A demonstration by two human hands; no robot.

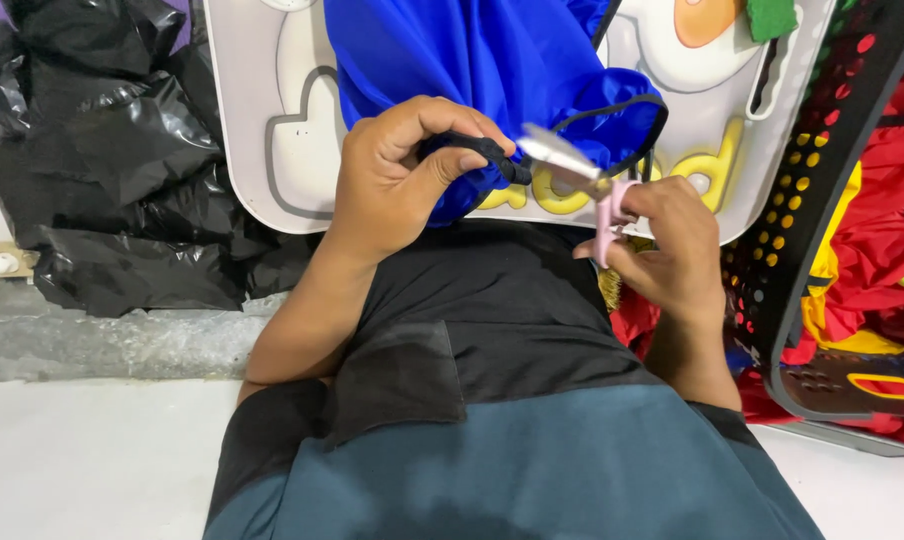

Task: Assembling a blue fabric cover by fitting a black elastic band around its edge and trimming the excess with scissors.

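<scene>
The blue fabric bag (472, 60) hangs at twelve o'clock, its top cut off by the frame edge. Behind it, a white printed board (272, 130) is mostly hidden. Your left hand (397, 175) has its fingers clamped on the bag's black drawstring (482, 152). At three o'clock your right hand (672, 245) grips pink-handled scissors (582, 175), blades blurred, touching the cord.
</scene>
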